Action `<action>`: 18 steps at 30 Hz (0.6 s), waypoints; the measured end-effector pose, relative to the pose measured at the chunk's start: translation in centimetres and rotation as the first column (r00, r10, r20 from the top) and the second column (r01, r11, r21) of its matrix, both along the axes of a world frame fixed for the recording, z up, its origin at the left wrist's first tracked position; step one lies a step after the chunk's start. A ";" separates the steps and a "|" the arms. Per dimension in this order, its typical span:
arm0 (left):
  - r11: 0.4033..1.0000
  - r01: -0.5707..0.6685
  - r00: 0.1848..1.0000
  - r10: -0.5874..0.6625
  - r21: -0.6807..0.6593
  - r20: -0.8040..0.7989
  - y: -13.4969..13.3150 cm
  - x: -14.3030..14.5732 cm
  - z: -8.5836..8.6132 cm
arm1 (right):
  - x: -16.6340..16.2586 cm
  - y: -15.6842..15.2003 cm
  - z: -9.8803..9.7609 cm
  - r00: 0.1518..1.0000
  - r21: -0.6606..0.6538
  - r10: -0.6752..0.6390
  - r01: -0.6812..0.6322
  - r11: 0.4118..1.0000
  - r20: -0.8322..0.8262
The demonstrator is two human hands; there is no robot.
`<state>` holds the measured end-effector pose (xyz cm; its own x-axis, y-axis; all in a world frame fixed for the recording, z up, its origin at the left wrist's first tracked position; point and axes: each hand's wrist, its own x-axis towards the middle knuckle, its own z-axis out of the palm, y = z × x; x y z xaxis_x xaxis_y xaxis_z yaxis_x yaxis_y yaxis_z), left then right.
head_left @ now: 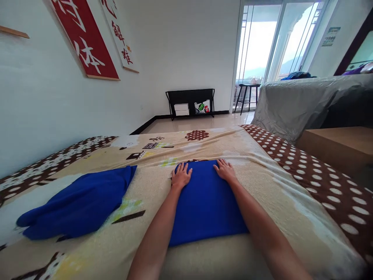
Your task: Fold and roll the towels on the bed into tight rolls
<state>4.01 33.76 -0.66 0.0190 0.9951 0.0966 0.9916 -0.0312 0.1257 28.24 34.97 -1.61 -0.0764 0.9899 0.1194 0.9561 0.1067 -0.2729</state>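
Observation:
A folded blue cloth (pixel 205 204) lies flat on the bed's patterned blanket (pixel 271 182) right in front of me. My left hand (pixel 181 176) rests open on its far left corner, fingers spread flat. On the far right corner my right hand (pixel 225 170) lies flat too, fingers stretched out. Both palms press on the cloth and hold nothing. A second blue cloth (pixel 78 204), loosely bunched, lies on the blanket to the left, apart from both hands.
A white wall with red banners (pixel 84 39) runs along the bed's left side. A wooden surface (pixel 340 146) and a covered sofa (pixel 294 103) stand to the right. A black rack (pixel 190 103) and a stool (pixel 247 97) stand across the floor by glass doors.

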 end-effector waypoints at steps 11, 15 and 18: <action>0.989 0.133 0.991 -0.133 0.070 0.006 -2.8 5.5 0.0 | -5.6 -3.2 0.6 0.998 0.091 0.065 -0.064 0.994 -0.001; 0.983 0.175 0.984 -0.176 0.054 0.024 -4.2 6.4 -0.9 | -7.3 -4.6 0.0 0.994 0.073 0.104 -0.102 0.992 -0.023; 0.984 0.166 0.985 -0.168 0.069 0.027 -5.3 6.1 -0.9 | -7.2 -5.7 0.0 0.996 0.079 0.086 -0.083 0.993 -0.032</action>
<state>10.11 28.42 -1.60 0.1803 0.9695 0.1657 0.9672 -0.2054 0.1495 21.06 29.23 -1.64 -0.1536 0.9678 0.1995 0.9328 0.2086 -0.2939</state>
